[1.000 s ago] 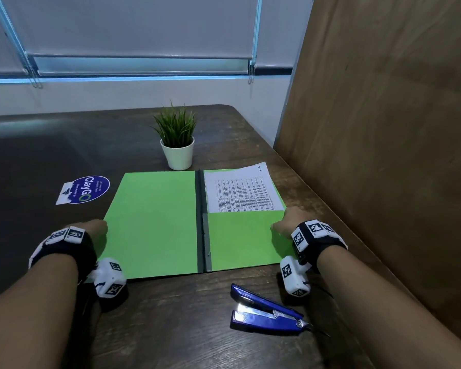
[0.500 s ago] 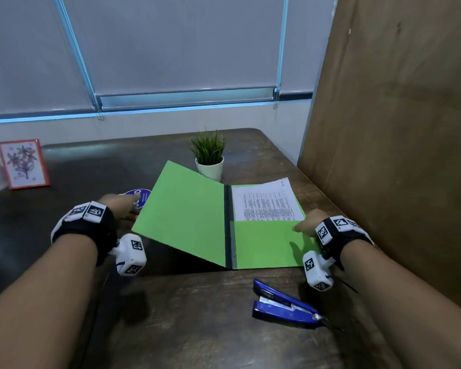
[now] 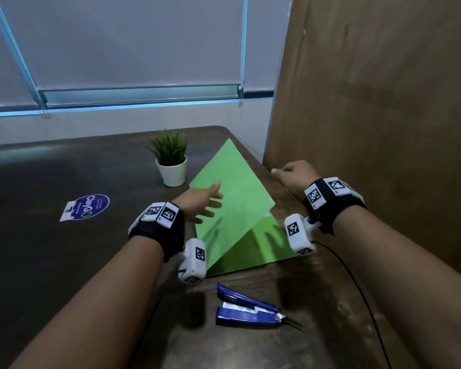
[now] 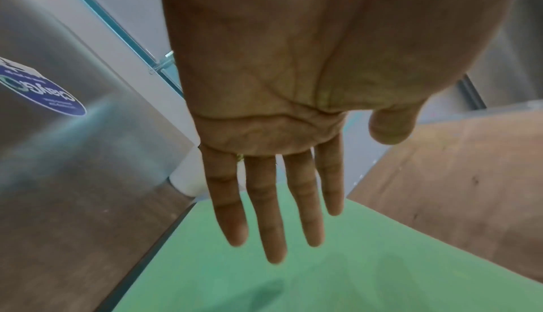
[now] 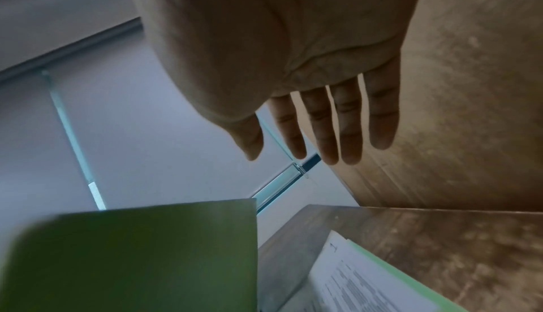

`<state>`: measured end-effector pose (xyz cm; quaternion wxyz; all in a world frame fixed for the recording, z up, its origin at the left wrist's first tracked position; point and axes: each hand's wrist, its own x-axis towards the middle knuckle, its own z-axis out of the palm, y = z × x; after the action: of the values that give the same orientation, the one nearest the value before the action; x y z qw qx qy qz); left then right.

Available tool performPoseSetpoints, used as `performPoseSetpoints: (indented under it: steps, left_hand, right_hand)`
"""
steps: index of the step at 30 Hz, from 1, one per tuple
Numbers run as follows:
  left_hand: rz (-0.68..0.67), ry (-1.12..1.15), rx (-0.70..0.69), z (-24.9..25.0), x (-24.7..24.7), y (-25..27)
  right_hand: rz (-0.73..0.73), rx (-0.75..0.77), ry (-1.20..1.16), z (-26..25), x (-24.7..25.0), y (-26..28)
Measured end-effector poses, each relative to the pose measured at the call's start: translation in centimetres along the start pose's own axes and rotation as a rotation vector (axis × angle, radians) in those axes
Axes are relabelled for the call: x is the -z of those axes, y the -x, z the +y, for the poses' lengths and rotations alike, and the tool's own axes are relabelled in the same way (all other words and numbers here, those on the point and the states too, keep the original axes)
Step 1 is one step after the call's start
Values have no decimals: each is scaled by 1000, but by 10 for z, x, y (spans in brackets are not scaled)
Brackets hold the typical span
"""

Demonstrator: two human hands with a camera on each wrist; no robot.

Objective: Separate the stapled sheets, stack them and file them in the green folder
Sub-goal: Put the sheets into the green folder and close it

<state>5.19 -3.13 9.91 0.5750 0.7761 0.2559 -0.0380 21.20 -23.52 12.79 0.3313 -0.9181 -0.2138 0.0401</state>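
The green folder point(image 3: 237, 187) lies half closed at the table's right side, its left cover tilted over the right half. The printed sheets point(image 5: 352, 289) sit in the right half under the cover; the head view shows only a white sliver of them. My left hand point(image 3: 213, 202) is open, fingers straight and spread, close over the cover's outer face point(image 4: 293, 282); contact is unclear. My right hand point(image 3: 285, 173) hangs open above the folder's far right edge, beside the wooden panel, holding nothing. In the right wrist view this hand point(image 5: 308, 136) has straight fingers above the raised cover point(image 5: 147, 259).
A blue stapler point(image 3: 248, 307) lies open near the table's front edge, below the folder. A small potted plant point(image 3: 171, 161) stands just behind the folder's left side. A blue round sticker point(image 3: 87, 207) lies to the left. A tall wooden panel point(image 3: 370, 115) borders the right.
The left cover rose from flat on the table and swung right over the sheets. My left hand followed from the left edge. My right hand lifted off the folder's right edge.
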Motion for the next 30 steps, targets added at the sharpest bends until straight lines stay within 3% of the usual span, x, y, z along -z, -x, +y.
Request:
performPoseSetpoints:
  steps: [3, 6, 12, 16, 23, 27, 30]
  left_hand:
    - [160, -299, 12, -31, -4, -30]
    - [258, -514, 117, -60, -4, -48]
    - [325, -455, 219, -97, 2, -76]
    - [271, -518, 249, -106, 9, -85]
    - [433, -370, 283, -114, 31, -64]
    - [418, -240, 280, -134, 64, -51]
    - [499, -248, 313, -146, 81, -37]
  right_hand:
    - [-55, -43, -3, 18, -13, -5]
    - [-145, -105, 32, 41, -42, -16]
    - [-354, -242, 200, 65, -97, -32]
    - [-351, -294, 247, 68, -117, -36]
    - [-411, -227, 196, 38, -140, -25]
    - [-454, -160, 200, 8, -159, -11]
    - [-477, -115, 188, -9, -170, -1]
